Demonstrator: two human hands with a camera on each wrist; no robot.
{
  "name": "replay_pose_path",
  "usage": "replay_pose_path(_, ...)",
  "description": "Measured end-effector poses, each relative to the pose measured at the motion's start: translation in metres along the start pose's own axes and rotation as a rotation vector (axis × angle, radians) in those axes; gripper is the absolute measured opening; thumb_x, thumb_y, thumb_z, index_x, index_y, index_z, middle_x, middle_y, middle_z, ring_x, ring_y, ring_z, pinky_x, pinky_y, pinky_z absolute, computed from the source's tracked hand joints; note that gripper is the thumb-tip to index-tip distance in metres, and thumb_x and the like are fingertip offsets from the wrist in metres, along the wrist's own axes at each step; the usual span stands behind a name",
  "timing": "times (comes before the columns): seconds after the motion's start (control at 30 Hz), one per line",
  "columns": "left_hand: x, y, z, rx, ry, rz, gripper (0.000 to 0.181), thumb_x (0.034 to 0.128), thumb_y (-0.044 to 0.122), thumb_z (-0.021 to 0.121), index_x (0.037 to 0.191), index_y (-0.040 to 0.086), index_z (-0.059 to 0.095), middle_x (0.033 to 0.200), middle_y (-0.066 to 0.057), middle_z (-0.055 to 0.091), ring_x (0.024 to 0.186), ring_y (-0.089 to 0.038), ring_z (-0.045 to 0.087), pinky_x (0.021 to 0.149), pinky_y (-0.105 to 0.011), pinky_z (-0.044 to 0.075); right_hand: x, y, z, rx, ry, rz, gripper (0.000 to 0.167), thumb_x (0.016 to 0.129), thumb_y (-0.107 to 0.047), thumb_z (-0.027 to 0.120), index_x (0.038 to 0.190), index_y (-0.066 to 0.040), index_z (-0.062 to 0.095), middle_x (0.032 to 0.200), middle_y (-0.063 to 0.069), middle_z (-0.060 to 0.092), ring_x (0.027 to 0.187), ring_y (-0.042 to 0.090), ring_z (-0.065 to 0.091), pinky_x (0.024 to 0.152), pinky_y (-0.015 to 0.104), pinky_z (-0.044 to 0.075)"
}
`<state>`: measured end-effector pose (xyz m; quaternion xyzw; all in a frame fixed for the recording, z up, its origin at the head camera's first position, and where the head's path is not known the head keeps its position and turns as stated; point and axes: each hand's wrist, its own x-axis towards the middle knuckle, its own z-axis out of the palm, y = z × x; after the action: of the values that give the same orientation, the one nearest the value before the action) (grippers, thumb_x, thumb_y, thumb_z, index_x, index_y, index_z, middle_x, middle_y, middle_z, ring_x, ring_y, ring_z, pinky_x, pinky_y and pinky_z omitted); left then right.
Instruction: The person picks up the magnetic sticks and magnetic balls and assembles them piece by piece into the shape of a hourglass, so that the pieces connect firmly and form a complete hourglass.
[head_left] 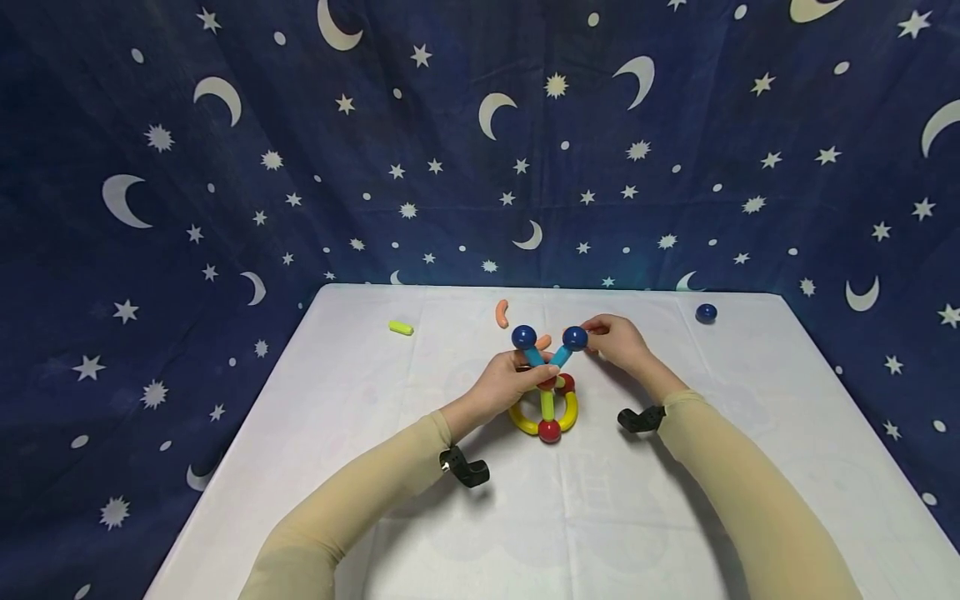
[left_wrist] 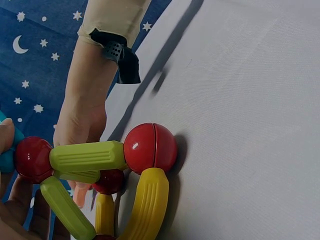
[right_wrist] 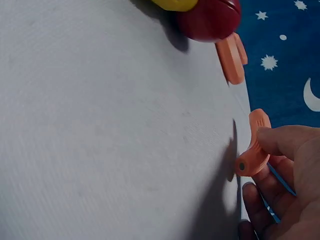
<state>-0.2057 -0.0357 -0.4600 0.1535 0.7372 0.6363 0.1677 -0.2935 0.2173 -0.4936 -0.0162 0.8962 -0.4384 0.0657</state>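
A built figure stands mid-table: a yellow ring (head_left: 571, 413) with red balls (head_left: 549, 431), green sticks (head_left: 547, 405) rising to a top red ball (left_wrist: 33, 159), and two light-blue sticks ending in dark blue balls (head_left: 523, 337). My left hand (head_left: 510, 385) grips it around the top red ball and the light-blue sticks. Behind the right blue ball, my right hand (head_left: 617, 342) pinches a curved orange piece (right_wrist: 254, 145) between thumb and fingers, just above the cloth in the right wrist view.
Another orange piece (head_left: 502, 313) lies behind the figure, with one more (head_left: 543, 342) nearer to it. A short green stick (head_left: 401, 327) lies at the back left and a blue ball (head_left: 706, 313) at the back right. A starry curtain (head_left: 450, 125) hangs behind the white table (head_left: 465, 542).
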Motion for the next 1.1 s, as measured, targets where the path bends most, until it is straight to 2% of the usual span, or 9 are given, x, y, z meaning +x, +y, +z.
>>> replay_pose_path(0.13, 0.000, 0.000, 0.000, 0.000, -0.002, 0.003, 0.026, 0.0982, 0.030, 0.072, 0.113, 0.008, 0.076, 0.115, -0.001, 0.074, 0.113, -0.015, 0.064, 0.099, -0.041, 0.047, 0.002, 0.002, -0.004, 0.050, -0.011, 0.036, 0.042, 0.096, -0.023, 0.066, 0.133, -0.003, 0.065, 0.114, 0.016, 0.068, 0.097, 0.029, 0.060, 0.078, 0.035, 0.049)
replay_pose_path(0.27, 0.000, -0.001, 0.000, 0.006, 0.005, -0.005, 0.028, 0.0977, 0.032, 0.072, 0.115, 0.010, 0.076, 0.118, -0.001, 0.074, 0.113, -0.015, 0.065, 0.101, -0.041, 0.046, 0.001, 0.000, -0.010, 0.094, -0.044, 0.065, 0.045, 0.096, -0.028, 0.065, 0.135, -0.007, 0.065, 0.120, 0.015, 0.068, 0.105, 0.030, 0.057, 0.087, 0.041, 0.046)
replay_pose_path(0.37, -0.001, -0.001, 0.000, 0.007, 0.015, -0.015, 0.031, 0.0973, 0.032, 0.073, 0.120, 0.011, 0.074, 0.124, -0.002, 0.072, 0.112, -0.015, 0.066, 0.104, -0.041, 0.044, 0.000, -0.002, -0.015, 0.167, -0.076, 0.027, 0.045, 0.099, -0.030, 0.066, 0.137, -0.008, 0.063, 0.129, 0.015, 0.065, 0.115, 0.032, 0.057, 0.100, 0.049, 0.043)
replay_pose_path(0.53, -0.002, 0.000, 0.001, 0.001, 0.022, -0.023, 0.033, 0.0964, 0.034, 0.074, 0.120, 0.011, 0.075, 0.146, 0.009, 0.058, 0.126, -0.014, 0.059, 0.106, -0.041, 0.043, -0.002, -0.014, -0.021, 0.268, -0.097, -0.020, 0.051, 0.098, -0.036, 0.070, 0.141, -0.010, 0.060, 0.139, 0.013, 0.059, 0.127, 0.032, 0.052, 0.113, 0.055, 0.033)
replay_pose_path(0.67, -0.001, 0.000, 0.001, 0.005, 0.027, -0.026, 0.032, 0.0964, 0.035, 0.073, 0.118, 0.011, 0.076, 0.146, 0.011, 0.057, 0.131, -0.014, 0.055, 0.107, -0.042, 0.042, -0.002, -0.030, -0.026, 0.346, -0.134, -0.022, 0.054, 0.098, -0.034, 0.071, 0.143, -0.008, 0.058, 0.139, 0.015, 0.058, 0.124, 0.032, 0.052, 0.114, 0.052, 0.036)
replay_pose_path(0.83, 0.000, -0.001, 0.001, 0.004, 0.027, -0.033, 0.032, 0.0958, 0.036, 0.074, 0.115, 0.011, 0.077, 0.130, 0.001, 0.070, 0.121, -0.016, 0.062, 0.103, -0.042, 0.045, -0.003, -0.054, -0.033, 0.468, -0.245, -0.036, 0.055, 0.099, -0.029, 0.070, 0.144, -0.001, 0.053, 0.142, 0.017, 0.052, 0.125, 0.031, 0.055, 0.108, 0.040, 0.045)
replay_pose_path(0.97, 0.000, -0.001, 0.000, 0.001, 0.025, -0.028, 0.030, 0.0963, 0.035, 0.073, 0.114, 0.011, 0.077, 0.145, 0.007, 0.059, 0.130, -0.015, 0.056, 0.107, -0.041, 0.042, -0.003, -0.070, -0.040, 0.520, -0.326, -0.023, 0.050, 0.100, -0.027, 0.069, 0.140, 0.000, 0.056, 0.134, 0.014, 0.056, 0.110, 0.023, 0.060, 0.094, 0.030, 0.052)
replay_pose_path(1.03, 0.000, 0.000, 0.000, -0.001, 0.021, -0.021, 0.030, 0.0966, 0.035, 0.073, 0.114, 0.010, 0.077, 0.151, 0.011, 0.052, 0.135, -0.013, 0.052, 0.111, -0.041, 0.039, -0.004, -0.076, -0.042, 0.538, -0.368, -0.022, 0.045, 0.100, -0.025, 0.068, 0.136, 0.000, 0.059, 0.127, 0.010, 0.059, 0.102, 0.020, 0.061, 0.088, 0.028, 0.052)
replay_pose_path(1.1, 0.001, -0.001, 0.000, 0.000, 0.017, -0.014, 0.030, 0.0966, 0.035, 0.073, 0.113, 0.011, 0.077, 0.150, 0.011, 0.053, 0.135, -0.013, 0.052, 0.112, -0.041, 0.039, -0.004, -0.082, -0.044, 0.541, -0.417, -0.037, 0.039, 0.101, -0.024, 0.065, 0.132, -0.001, 0.063, 0.117, 0.008, 0.062, 0.095, 0.020, 0.060, 0.087, 0.030, 0.051)
